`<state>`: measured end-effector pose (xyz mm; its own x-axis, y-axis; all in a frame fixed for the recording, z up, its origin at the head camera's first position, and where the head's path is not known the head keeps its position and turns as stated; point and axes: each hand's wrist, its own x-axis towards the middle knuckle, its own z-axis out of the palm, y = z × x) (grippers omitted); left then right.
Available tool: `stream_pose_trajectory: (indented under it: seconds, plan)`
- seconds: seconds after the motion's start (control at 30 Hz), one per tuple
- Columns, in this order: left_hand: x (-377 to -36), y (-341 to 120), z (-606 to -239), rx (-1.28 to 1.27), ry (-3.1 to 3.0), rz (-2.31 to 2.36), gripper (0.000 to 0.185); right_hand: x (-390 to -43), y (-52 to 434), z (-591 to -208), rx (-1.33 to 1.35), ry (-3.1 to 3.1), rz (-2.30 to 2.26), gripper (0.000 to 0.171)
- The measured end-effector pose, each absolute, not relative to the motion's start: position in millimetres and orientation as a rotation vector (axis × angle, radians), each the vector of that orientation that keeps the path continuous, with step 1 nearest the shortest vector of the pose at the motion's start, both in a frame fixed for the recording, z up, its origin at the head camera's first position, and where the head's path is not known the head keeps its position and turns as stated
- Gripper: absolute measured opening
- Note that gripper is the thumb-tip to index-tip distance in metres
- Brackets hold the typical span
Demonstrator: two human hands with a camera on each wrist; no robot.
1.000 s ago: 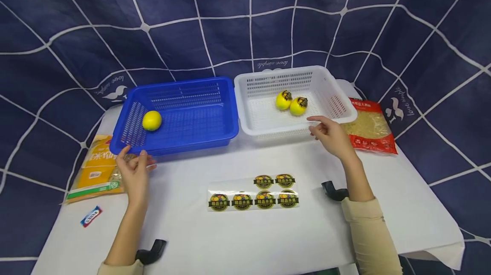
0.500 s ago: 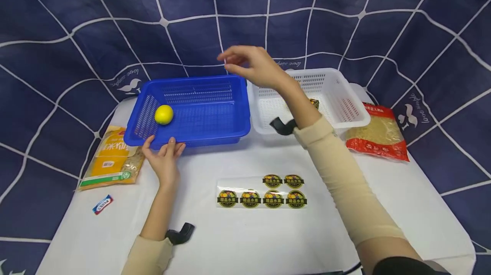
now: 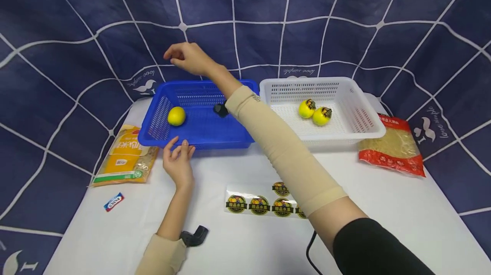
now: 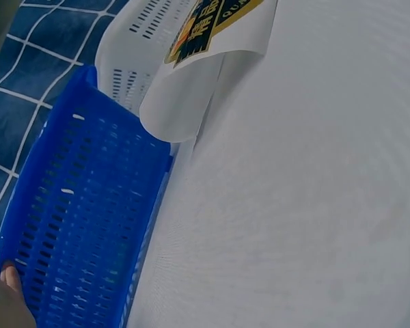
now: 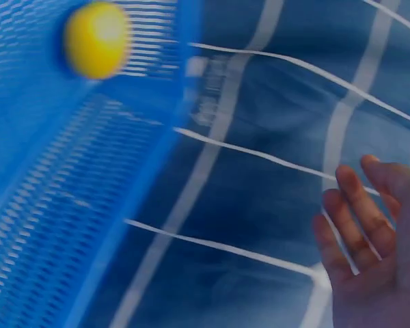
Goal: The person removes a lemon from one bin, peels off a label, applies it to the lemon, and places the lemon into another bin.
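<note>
My left hand [image 3: 178, 163] is at the near left edge of a blue perforated basket [image 3: 251, 138], its relaxed fingertips right at the rim. In the left wrist view a fingertip [image 4: 12, 279] shows against the blue side wall. One yellow round fruit [image 3: 176, 116], without a sticker on the side that shows, lies at the left inside this basket. Above the basket's back rim hovers my right hand [image 3: 190, 57], fingers loosely bent and holding nothing. The right wrist view shows that hand [image 5: 369, 239] apart from the basket, against the dark blue cloth.
A white basket [image 3: 360, 132] with two stickered yellow fruits [image 3: 321, 116] stands to the right. A sheet of round fruit labels [image 3: 259, 205] lies in front, partly behind my right sleeve. Food bags, yellow [image 3: 126, 155] and red [image 3: 395, 145], flank the baskets; a small packet [image 3: 114, 202] lies left.
My right hand has moved from the white basket's front rim leftward, up and over the blue basket, carrying nothing. My left hand stays by the blue rim. The head view has shifted.
</note>
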<state>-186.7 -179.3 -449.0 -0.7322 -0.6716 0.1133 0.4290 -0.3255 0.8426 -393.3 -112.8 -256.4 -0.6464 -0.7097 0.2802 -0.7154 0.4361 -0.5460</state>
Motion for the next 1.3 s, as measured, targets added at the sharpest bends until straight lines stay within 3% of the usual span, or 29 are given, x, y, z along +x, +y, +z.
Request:
stream_pose_trajectory:
  seconds: [0.27,0.57,0.8,1.3]
  plan:
    - [-191,-176,-463,0.300,-1.243,-2.035,0.031,-406,-132,-334,1.449,-2.801,0.753,0.039]
    - [-191,-177,-468,0.304,-1.255,-2.010,0.028,-418,-146,-387,1.640,-2.903,0.730,0.057]
    - [-192,-178,-465,0.263,-1.246,-1.994,0.029,-414,-158,-404,1.727,-3.011,0.667,0.066]
    - [-193,-180,-467,0.251,-1.255,-1.980,0.027,-404,-162,-408,1.866,-3.134,0.625,0.060]
